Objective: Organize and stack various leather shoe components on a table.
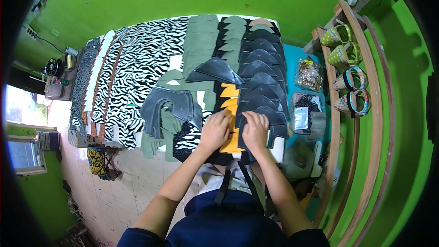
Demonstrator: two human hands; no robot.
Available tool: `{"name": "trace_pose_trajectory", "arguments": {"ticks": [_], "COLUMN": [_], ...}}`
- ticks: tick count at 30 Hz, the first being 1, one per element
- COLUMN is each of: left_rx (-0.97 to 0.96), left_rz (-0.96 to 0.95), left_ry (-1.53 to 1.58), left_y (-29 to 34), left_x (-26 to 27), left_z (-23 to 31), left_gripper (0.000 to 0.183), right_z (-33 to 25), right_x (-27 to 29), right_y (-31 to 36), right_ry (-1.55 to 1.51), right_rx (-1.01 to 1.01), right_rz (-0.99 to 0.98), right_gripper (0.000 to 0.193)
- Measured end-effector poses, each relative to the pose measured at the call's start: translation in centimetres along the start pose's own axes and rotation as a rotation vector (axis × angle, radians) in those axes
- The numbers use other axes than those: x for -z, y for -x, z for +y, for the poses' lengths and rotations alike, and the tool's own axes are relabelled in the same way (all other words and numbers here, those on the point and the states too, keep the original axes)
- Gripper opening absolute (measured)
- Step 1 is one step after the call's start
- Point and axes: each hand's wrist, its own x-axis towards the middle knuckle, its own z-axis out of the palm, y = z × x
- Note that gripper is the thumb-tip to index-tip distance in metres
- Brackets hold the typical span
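Note:
My left hand [216, 130] lies with bent fingers together at the edge of a column of yellow cut pieces [230, 105]; what its fingertips hold, if anything, is hidden. Just right of it, my right hand [255, 130] pinches the edge of a black cut piece [242, 139] in an overlapping column of black curved pieces [260, 80]. A loose black wedge-shaped piece [215, 71] lies crosswise farther away. Left of my hands, a black U-shaped piece [171, 103] rests over green pieces [171, 126], beside a zebra-striped piece [188, 138].
Rows of zebra-print pieces [137, 64], white pieces [98, 71] and green pieces [200, 41] cover the table leftward. At the right stand clear containers [308, 74] of small parts and a wooden rack [366, 110] holding sandals [336, 35]. A machine [57, 71] stands far left.

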Motion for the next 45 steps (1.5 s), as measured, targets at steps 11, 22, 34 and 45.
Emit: {"name": "trace_pose_trajectory", "arguments": {"ticks": [11,22,34,45], "left_rx": [0.280,0.350,0.354,0.444], "left_rz": [0.183,0.030,0.082,0.152], "left_ry": [-0.329,-0.272,-0.250,0.020], "left_y": [4.1,4.7,4.7,4.3], "left_x": [10.3,12.6,13.7,12.5], "left_z": [-15.5,-20.5,-20.4,-18.6], "left_gripper": [0.037,0.064,0.060,0.057], "right_z": [-14.1,-18.3,-18.6,-17.4], "right_x": [-11.6,-14.7,-14.7,-11.6], "right_y": [-4.2,-4.4,-4.8,-5.3], "right_ry": [-0.021,0.188,0.195,0.171], "right_rx": [0.056,-0.176,-0.102,0.312], "right_rz": [-0.048,-0.033,0.030,0.191], "right_gripper": [0.038,0.057,0.037,0.025]}}
